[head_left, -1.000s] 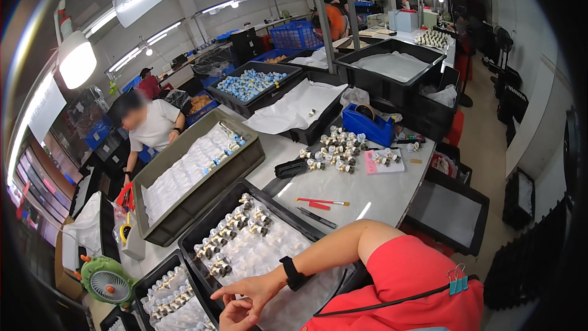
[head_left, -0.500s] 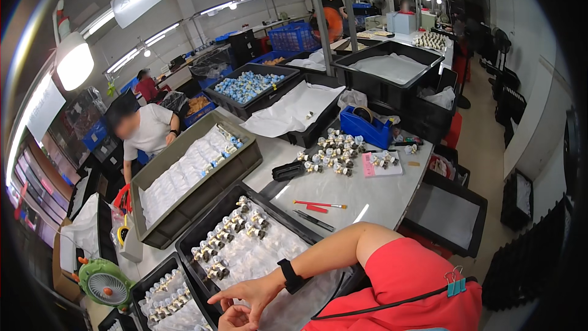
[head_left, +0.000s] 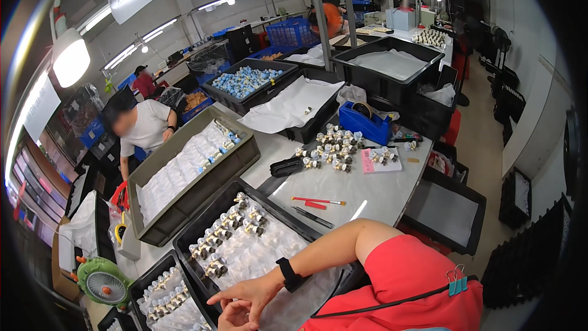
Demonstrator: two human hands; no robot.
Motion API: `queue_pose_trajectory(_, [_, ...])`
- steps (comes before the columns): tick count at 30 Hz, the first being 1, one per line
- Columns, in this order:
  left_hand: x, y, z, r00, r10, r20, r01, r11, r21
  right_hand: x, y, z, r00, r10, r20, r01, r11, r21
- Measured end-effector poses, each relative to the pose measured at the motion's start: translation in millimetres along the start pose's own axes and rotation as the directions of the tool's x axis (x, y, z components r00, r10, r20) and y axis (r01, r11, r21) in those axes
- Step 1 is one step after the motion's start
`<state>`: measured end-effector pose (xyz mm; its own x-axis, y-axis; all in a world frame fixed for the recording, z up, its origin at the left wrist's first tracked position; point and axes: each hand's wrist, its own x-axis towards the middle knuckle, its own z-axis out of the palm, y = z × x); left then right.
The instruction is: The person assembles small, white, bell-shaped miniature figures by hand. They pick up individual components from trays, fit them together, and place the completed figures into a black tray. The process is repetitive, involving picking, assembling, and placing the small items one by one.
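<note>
Grip of right hand and left hand, over one black tray: can't tell.

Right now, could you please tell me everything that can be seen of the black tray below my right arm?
The tray is black, rectangular and open-topped, with raised walls that look like plastic. It sits slanted in view, near an olive crate. Crumpled white wrap covers much of its inside; small figurines lie in rows toward its far end. The right arm, right hand and left hand hide parts of it; whether they touch it, I cannot tell.
</note>
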<state>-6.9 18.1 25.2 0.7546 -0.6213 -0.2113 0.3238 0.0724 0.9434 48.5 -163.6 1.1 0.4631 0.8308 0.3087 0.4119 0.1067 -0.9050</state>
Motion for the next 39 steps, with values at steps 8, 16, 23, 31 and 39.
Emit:
queue_pose_trajectory(8, [-2,1,1,0.998,0.056,-0.017,-0.052,0.986,0.159,3,17,-3,0.998,-0.045,-0.048,0.048,0.997,0.062])
queue_pose_trajectory(16, [3,-3,-7,0.965,0.179,-0.192,-0.135,0.966,0.222,5,17,-23,0.985,0.011,-0.174,-0.023,0.997,-0.068])
queue_pose_trajectory(23, [6,-3,-6,0.963,0.191,-0.191,-0.153,0.969,0.195,9,37,-26,0.969,-0.04,-0.245,0.009,0.992,-0.126])
queue_pose_trajectory(31, [6,-11,-9,0.963,0.154,-0.221,-0.123,0.981,0.151,4,36,-25,0.96,-0.052,-0.275,-0.008,0.977,-0.213])
queue_pose_trajectory(39, [6,-8,8,0.961,0.164,-0.224,-0.13,0.979,0.158,3,29,-22,0.946,-0.079,-0.314,-0.003,0.968,-0.252])
